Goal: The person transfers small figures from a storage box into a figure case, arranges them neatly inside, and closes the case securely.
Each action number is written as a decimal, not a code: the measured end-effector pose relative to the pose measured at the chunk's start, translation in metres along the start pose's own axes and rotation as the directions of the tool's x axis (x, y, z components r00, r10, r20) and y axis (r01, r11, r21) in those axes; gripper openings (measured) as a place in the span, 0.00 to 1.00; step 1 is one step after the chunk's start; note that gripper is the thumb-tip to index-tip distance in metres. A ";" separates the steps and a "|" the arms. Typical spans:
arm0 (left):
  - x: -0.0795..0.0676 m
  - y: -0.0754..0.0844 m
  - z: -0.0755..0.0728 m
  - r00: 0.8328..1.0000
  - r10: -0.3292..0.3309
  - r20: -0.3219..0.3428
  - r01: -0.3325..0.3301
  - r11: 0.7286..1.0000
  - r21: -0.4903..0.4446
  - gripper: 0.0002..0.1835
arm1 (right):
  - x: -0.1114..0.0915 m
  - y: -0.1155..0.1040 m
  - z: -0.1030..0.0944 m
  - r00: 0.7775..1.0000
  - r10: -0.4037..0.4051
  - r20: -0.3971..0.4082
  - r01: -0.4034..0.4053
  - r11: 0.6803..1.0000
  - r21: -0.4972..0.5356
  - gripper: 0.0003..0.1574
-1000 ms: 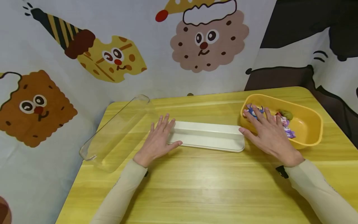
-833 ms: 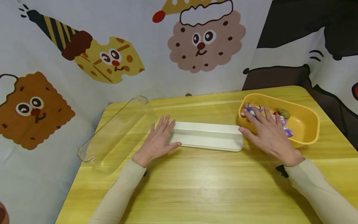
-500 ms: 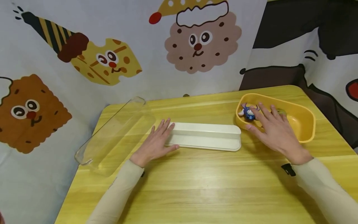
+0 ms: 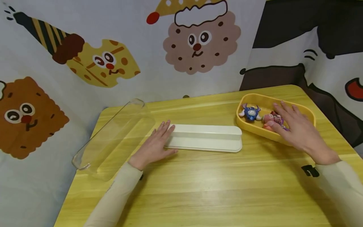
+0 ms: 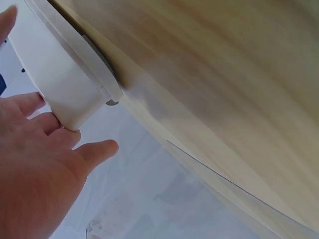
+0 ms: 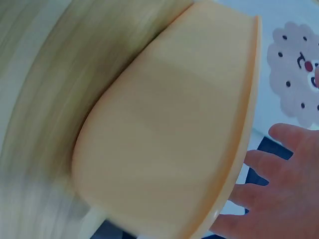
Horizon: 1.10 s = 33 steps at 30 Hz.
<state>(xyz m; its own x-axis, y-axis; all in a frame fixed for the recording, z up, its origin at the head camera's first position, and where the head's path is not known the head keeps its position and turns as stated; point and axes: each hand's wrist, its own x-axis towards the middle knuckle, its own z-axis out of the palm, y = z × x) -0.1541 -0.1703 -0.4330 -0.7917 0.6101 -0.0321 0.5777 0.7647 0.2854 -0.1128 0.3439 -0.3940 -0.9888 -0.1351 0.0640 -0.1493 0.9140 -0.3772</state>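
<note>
In the head view my left hand [image 4: 153, 145] lies with spread, straight fingers at the left end of a long white tray [image 4: 207, 145]; the left wrist view shows its fingers at the tray's end. My right hand [image 4: 300, 132] is held with extended fingers over the right part of a yellow plastic basin [image 4: 258, 128]. Inside the basin sit a blue horned figurine [image 4: 250, 113] on the left and pinkish and purple small figurines [image 4: 273, 119] near my right thumb. The hand covers part of the basin's inside. In the right wrist view the fingers [image 6: 259, 164] reach past the basin's rim.
A clear plastic box or cover [image 4: 113, 142] lies slanted on the left of the wooden table [image 4: 198, 186]. Behind the table hangs a white cloth [image 4: 153, 85] printed with cartoon biscuits and cheese.
My right hand has moved rightward across the basin, uncovering the blue figurine and then the pink ones. The head view has shifted slightly right. My left hand stays at the tray.
</note>
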 end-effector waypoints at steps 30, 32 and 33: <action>-0.001 -0.005 0.000 0.999 0.033 -0.031 -0.034 0.999 -0.033 0.53 | 0.016 0.030 -0.015 0.993 0.036 0.113 -0.039 0.999 0.031 0.53; -0.001 -0.005 0.001 0.999 0.031 -0.032 -0.033 0.999 -0.037 0.53 | 0.021 0.028 -0.016 0.990 0.046 0.132 -0.048 0.999 0.012 0.54; -0.001 -0.005 0.001 0.999 0.031 -0.033 -0.033 0.999 -0.038 0.53 | 0.023 0.028 -0.016 0.989 0.046 0.139 -0.047 0.999 0.006 0.54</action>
<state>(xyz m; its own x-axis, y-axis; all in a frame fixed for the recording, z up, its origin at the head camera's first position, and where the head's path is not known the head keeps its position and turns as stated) -0.1562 -0.1742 -0.4356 -0.7793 0.6266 0.0082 0.5952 0.7360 0.3225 -0.1392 0.3723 -0.3878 -0.9861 -0.1445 -0.0824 -0.1023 0.9172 -0.3850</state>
